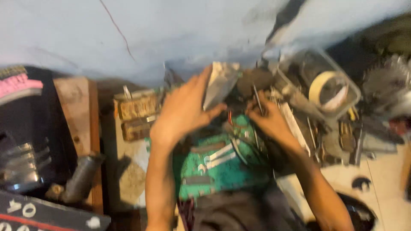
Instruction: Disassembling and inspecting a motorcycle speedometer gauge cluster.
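Observation:
The picture is blurred by motion. My left hand point(184, 109) grips a crumpled silvery packet point(220, 81) by its lower edge, above a green tool tray point(222, 169). My right hand point(267, 117) is closed around a thin dark rod-like tool point(258, 99) just right of the packet. Several wrenches point(218, 154) lie in the green tray below both hands. The hands are close together, a few centimetres apart.
A clear plastic tub point(351, 92) holding a roll of tape point(327, 87) sits at the right. A toothed disc point(387, 79) lies at the far right. Wooden blocks point(139, 107) and a plank point(79, 115) stand at the left, by a grey cylinder point(81, 177). A pale wall point(128, 34) is behind.

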